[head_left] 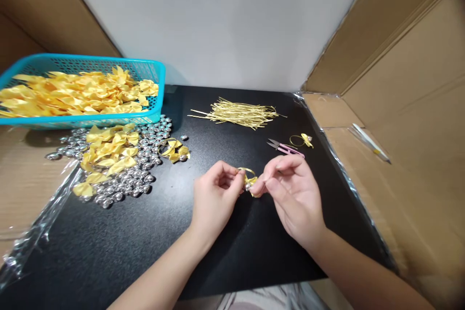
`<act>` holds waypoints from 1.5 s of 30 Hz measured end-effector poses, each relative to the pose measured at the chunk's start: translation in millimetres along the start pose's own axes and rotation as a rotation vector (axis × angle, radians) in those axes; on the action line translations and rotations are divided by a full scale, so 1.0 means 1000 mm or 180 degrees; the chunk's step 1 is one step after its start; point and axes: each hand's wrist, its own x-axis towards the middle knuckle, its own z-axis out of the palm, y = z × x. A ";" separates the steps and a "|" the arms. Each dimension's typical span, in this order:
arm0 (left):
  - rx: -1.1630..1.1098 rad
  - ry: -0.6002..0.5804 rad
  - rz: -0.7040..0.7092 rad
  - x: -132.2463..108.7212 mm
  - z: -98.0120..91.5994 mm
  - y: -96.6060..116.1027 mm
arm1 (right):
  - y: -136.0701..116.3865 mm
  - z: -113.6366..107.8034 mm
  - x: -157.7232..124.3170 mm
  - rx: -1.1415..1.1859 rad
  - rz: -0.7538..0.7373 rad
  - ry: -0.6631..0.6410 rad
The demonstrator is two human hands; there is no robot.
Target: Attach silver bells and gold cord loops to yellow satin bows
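Note:
Between the fingertips of my left hand [214,198] a small gold wire loop [247,170] is pinched. A yellow ribbon bow [255,193] and a shiny silver bead [248,186] hang at the loop's lower side. My right hand [298,198] is just right of the bow, palm turned up, its fingertips curled towards the thumb and close to the bow. Whatever these fingertips hold is too small to make out. Pink-handled thread snips [285,147] lie just beyond my right hand.
A turquoise basket [162,89] of yellow bows stands back left. Before it are loose bows [109,147], silver beads [127,186] and a looped bow piece [175,150]. Gold wire strips [243,114] lie at the back, another looped piece [303,140] right, a white pen-like tool [370,143] on cardboard.

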 end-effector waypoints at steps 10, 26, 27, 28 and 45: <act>-0.0553 0.0425 -0.0131 0.002 0.000 0.008 | 0.011 0.015 -0.014 -0.0353 0.0452 -0.0077; -0.1437 0.0267 -0.0230 0.005 -0.003 0.005 | 0.028 0.011 -0.013 -0.0584 0.0826 0.0403; -0.1455 0.0253 -0.0235 0.005 -0.003 0.004 | 0.029 0.011 -0.014 -0.0587 0.0852 0.0407; -0.1473 0.0243 -0.0252 0.005 -0.003 0.004 | 0.029 0.011 -0.014 -0.0595 0.0878 0.0414; -0.1677 0.0055 -0.0757 0.005 0.000 -0.003 | 0.029 0.015 -0.011 -0.0194 0.1203 0.1086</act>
